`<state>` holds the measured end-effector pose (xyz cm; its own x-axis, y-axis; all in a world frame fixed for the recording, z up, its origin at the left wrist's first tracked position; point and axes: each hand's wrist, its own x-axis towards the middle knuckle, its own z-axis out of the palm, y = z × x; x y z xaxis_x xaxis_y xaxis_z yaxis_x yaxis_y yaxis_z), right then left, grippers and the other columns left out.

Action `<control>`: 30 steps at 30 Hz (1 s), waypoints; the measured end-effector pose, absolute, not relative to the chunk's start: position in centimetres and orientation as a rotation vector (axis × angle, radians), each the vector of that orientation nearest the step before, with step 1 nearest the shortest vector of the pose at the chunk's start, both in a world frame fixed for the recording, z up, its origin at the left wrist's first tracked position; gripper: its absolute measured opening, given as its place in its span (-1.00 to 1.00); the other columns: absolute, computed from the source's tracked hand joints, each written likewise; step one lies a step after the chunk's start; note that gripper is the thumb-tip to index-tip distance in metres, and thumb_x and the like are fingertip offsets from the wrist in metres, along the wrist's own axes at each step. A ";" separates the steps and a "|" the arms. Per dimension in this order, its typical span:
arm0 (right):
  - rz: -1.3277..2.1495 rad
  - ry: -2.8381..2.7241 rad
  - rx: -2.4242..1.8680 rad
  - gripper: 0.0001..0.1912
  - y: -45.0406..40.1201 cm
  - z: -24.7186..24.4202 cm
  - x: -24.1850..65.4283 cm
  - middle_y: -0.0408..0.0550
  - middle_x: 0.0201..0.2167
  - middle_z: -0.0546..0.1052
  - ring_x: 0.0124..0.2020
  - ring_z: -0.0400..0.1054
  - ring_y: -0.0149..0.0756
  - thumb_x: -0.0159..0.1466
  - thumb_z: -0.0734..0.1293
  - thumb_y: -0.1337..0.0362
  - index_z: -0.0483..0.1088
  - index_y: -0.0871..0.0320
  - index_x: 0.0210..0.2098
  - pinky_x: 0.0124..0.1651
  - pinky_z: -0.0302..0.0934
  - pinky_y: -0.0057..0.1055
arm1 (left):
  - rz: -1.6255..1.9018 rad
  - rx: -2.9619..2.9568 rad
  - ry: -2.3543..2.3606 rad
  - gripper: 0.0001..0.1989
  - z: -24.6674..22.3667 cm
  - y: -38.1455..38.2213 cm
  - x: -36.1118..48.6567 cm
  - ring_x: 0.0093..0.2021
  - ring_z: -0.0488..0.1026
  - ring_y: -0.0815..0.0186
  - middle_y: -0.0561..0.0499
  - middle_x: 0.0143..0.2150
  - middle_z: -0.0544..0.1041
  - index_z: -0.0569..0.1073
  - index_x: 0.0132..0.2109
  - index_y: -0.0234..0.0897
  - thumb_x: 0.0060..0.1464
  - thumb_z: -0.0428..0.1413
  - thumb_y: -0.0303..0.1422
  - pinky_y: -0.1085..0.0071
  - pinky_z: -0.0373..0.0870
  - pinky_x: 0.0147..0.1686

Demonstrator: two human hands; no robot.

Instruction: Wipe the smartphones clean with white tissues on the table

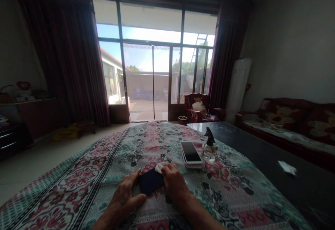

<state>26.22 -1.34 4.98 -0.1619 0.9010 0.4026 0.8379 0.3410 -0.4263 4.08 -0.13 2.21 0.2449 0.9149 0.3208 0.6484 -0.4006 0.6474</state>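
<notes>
A dark smartphone (150,182) lies on the patterned tablecloth (110,174), its face upward. My left hand (127,193) grips its left end, with the fingers along the far edge and the thumb at the near edge. At the phone's far right corner, my right hand (175,181) pinches a folded white cloth (159,168) that touches the phone. Beyond my right hand sits a stack of smartphones (191,152), the top one with a black screen and white border. Close to the stack's right side stands a clear spray bottle (209,150) with a black trigger head.
A dark glossy table (251,156) adjoins on the right, with a crumpled white tissue (287,168) on it. Farther off are a wooden armchair (197,108), a red sofa (293,118) and a glazed door (146,83) between dark curtains.
</notes>
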 end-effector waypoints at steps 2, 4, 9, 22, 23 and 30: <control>0.176 -2.110 -1.385 -0.62 -2.1 5.3 25.6 -0.04 0.02 0.42 0.04 0.22 -0.24 0.18 0.16 0.49 0.41 0.12 -0.08 0.10 0.07 -0.41 | 0.955 2.146 1.433 -0.26 2.2 -0.1 4.1 0.17 0.33 0.09 -0.08 0.12 0.47 0.30 0.23 -0.24 -0.19 0.19 -0.35 0.20 0.23 0.19; 0.214 -2.209 -1.299 -0.57 -3.0 5.7 24.9 -0.06 0.06 0.39 0.06 0.19 -0.23 0.15 0.18 0.47 0.38 0.10 -0.01 0.14 0.04 -0.38 | 0.952 2.148 1.431 -0.26 2.0 0.0 4.1 0.16 0.34 0.08 -0.09 0.12 0.47 0.31 0.22 -0.25 -0.20 0.19 -0.36 0.20 0.24 0.18; 0.230 -2.326 -1.266 -0.59 -4.1 6.1 24.1 -0.11 0.05 0.42 0.02 0.21 -0.23 0.19 0.17 0.43 0.38 0.03 -0.01 0.13 0.04 -0.32 | 1.011 2.150 1.404 -0.26 1.6 0.2 4.0 0.16 0.35 0.09 -0.06 0.13 0.47 0.31 0.22 -0.20 -0.21 0.19 -0.37 0.20 0.25 0.19; 0.088 -1.948 -1.561 -0.56 -0.6 5.7 28.5 -0.01 -0.06 0.45 -0.01 0.26 -0.27 0.21 0.10 0.54 0.45 0.13 -0.06 0.04 0.11 -0.45 | 0.985 2.170 1.448 -0.25 1.1 0.1 3.7 0.22 0.27 0.05 -0.10 0.17 0.43 0.28 0.24 -0.24 -0.17 0.20 -0.30 0.16 0.17 0.23; 0.085 -1.946 -1.559 -0.58 -0.6 5.7 28.6 -0.02 -0.08 0.46 -0.02 0.26 -0.27 0.21 0.10 0.54 0.46 0.14 -0.10 0.05 0.11 -0.45 | 0.978 2.162 1.453 -0.25 1.4 0.0 3.7 0.22 0.28 0.04 -0.10 0.16 0.43 0.29 0.24 -0.24 -0.18 0.20 -0.30 0.15 0.17 0.23; 0.006 -2.071 -1.529 -0.67 -0.5 5.2 27.3 -0.05 -0.10 0.46 -0.03 0.24 -0.23 0.23 0.13 0.47 0.47 0.09 -0.23 0.01 0.11 -0.42 | 0.957 2.127 1.411 -0.26 2.7 -0.3 4.2 0.14 0.34 0.04 -0.13 0.10 0.48 0.31 0.22 -0.29 -0.19 0.19 -0.33 0.15 0.23 0.17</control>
